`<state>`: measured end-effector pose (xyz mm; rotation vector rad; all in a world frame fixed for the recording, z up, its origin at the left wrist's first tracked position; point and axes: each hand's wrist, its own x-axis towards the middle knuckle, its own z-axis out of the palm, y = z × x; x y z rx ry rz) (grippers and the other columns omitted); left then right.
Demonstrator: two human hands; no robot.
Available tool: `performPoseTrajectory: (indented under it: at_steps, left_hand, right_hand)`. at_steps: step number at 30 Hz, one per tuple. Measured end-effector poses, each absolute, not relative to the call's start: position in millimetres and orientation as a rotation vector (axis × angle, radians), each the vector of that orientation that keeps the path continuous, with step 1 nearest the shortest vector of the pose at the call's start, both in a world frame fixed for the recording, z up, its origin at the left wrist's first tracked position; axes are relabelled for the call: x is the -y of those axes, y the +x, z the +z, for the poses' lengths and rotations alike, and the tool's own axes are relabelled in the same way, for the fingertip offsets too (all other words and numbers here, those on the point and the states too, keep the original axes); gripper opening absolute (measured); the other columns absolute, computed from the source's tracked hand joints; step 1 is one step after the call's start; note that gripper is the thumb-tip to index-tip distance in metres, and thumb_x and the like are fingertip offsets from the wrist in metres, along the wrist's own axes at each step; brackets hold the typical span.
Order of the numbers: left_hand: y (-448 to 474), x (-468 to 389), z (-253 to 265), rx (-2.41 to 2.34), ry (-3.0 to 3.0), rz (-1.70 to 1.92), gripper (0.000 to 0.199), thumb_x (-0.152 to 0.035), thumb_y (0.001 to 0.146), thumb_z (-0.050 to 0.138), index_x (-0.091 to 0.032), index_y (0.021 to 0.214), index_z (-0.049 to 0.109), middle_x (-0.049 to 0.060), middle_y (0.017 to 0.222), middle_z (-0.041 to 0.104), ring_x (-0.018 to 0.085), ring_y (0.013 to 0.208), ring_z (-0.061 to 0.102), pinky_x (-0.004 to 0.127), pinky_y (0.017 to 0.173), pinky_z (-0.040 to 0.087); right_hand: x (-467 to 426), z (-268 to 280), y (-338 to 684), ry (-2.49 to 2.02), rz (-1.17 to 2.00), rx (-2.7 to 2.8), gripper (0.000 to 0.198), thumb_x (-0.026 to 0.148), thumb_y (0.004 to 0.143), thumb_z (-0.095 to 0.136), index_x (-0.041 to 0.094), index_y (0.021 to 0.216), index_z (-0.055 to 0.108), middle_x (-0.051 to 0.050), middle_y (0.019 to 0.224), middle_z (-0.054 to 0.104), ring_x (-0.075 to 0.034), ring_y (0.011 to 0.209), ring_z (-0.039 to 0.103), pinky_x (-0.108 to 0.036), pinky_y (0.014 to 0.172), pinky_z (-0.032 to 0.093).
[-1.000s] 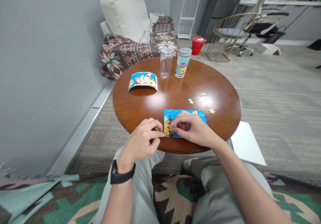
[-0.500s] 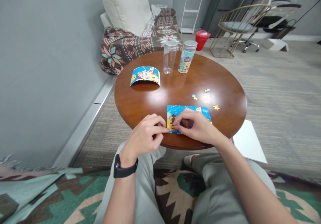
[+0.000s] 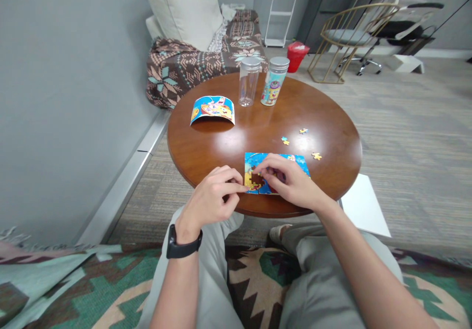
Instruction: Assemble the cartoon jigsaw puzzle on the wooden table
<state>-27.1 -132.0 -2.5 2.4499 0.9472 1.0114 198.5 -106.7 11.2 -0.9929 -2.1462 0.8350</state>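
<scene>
On the near edge of the round table lies a partly assembled jigsaw puzzle, blue and yellow, with a dark gap in its left part. My left hand rests at the puzzle's lower left corner, index finger stretched onto it and the other fingers curled. Above the gap, my right hand has thumb and index fingertip close together around a small yellowish puzzle piece, mostly hidden by the fingers. The right palm covers much of the puzzle's middle. Loose puzzle pieces lie beyond it: a blue-yellow piece, another piece and a yellow piece.
A curved picture card stands arched on the brown table. Farther back are a clear jar and a cartoon-printed jar, both with silver lids. A white board lies beyond the table's right side.
My right hand's fingertips have moved up from the puzzle's lower edge, uncovering more of the gap and lower border. My left hand stays at the corner.
</scene>
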Motion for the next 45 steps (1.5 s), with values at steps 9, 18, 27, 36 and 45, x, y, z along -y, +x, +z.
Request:
performPoseTrajectory:
  at_steps: [9, 18, 27, 36, 45]
  left_hand:
    - [-24.3, 134.7, 2.6, -0.948, 2.513, 0.845, 0.038, -0.004, 0.080, 0.049, -0.023, 0.094, 0.078, 0.004, 0.095, 0.070, 0.018, 0.086, 0.059, 0.035, 0.076, 0.046]
    - [-21.8, 135.7, 4.0, -0.970, 2.547, 0.845, 0.039, -0.003, 0.081, 0.050, -0.023, 0.100, 0.078, 0.004, 0.093, 0.066, 0.017, 0.082, 0.055, 0.034, 0.074, 0.045]
    - [-21.8, 135.3, 0.8, -0.949, 2.500, 0.948, 0.038, -0.001, 0.079, 0.049, -0.021, 0.099, 0.076, 0.005, 0.093, 0.067, 0.018, 0.086, 0.057, 0.036, 0.078, 0.051]
    - [-23.0, 133.1, -2.4, -0.954, 2.466, 1.029, 0.034, 0.000, 0.080, 0.049, -0.018, 0.092, 0.076, 0.005, 0.089, 0.066, 0.017, 0.082, 0.057, 0.034, 0.076, 0.054]
    - [-23.0, 132.8, -1.8, -0.966, 2.478, 1.007, 0.033, 0.000, 0.080, 0.050, -0.018, 0.088, 0.076, 0.005, 0.086, 0.065, 0.017, 0.081, 0.057, 0.033, 0.074, 0.053]
  right_hand:
    - [103.2, 13.0, 204.2, -1.036, 0.992, 2.042, 0.029, 0.011, 0.082, 0.042, 0.020, 0.095, 0.067, -0.004, 0.087, 0.064, -0.020, 0.086, 0.058, -0.036, 0.082, 0.045]
    - [102.6, 8.7, 203.3, -1.048, 0.977, 2.025, 0.028, 0.009, 0.080, 0.042, 0.020, 0.092, 0.065, -0.003, 0.085, 0.063, -0.019, 0.084, 0.057, -0.035, 0.079, 0.043]
    - [111.5, 16.9, 198.3, -0.993, 0.626, 2.200, 0.019, 0.013, 0.087, 0.051, 0.020, 0.083, 0.068, -0.004, 0.083, 0.068, -0.019, 0.078, 0.056, -0.036, 0.077, 0.042]
    - [120.6, 24.7, 205.3, -0.998, 0.443, 2.441, 0.011, 0.025, 0.090, 0.066, 0.021, 0.093, 0.076, -0.007, 0.089, 0.069, -0.022, 0.084, 0.059, -0.039, 0.079, 0.043]
    - [123.0, 20.3, 203.4, -0.848, 0.447, 2.512, 0.021, 0.018, 0.094, 0.058, 0.024, 0.097, 0.078, -0.007, 0.096, 0.070, -0.021, 0.089, 0.062, -0.038, 0.077, 0.050]
